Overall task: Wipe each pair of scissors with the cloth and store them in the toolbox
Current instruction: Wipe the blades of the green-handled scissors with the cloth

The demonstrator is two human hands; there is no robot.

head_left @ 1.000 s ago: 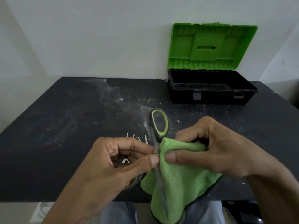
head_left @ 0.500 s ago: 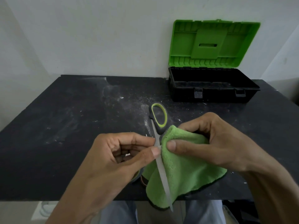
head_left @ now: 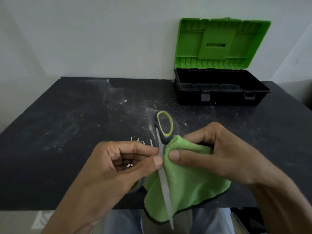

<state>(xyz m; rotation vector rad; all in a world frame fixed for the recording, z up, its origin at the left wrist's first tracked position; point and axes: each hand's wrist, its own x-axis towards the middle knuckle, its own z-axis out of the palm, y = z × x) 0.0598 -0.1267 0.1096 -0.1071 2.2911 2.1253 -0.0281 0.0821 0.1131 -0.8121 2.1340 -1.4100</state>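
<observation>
Green microfibre cloth (head_left: 185, 183) is bunched in the right hand (head_left: 219, 157), with the thumb on the near face and the fingers curled behind. The fold is squeezed against the steel of the scissors (head_left: 164, 183), and I judge that grip is there to let a wipe run along the blade.

In the head view I have the left hand (head_left: 118, 169) pinching the blade between thumb and forefinger, just beside the cloth and near the pivot. That steadies the tool while the other hand works. The scissors run between the two hands: the grey loop with its lime lining points away from me, and the tip points back past the front edge of the counter (head_left: 67, 132). The loose part of the cloth hangs under the blade. A second loop seems to show below the left palm, though I cannot tell for sure.

At the far right the toolbox (head_left: 219, 97) stands open against the wall with its lid (head_left: 219, 43) up, well apart from both hands. A few small pale points (head_left: 143, 141) show just beyond the left knuckles, too small to name.
</observation>
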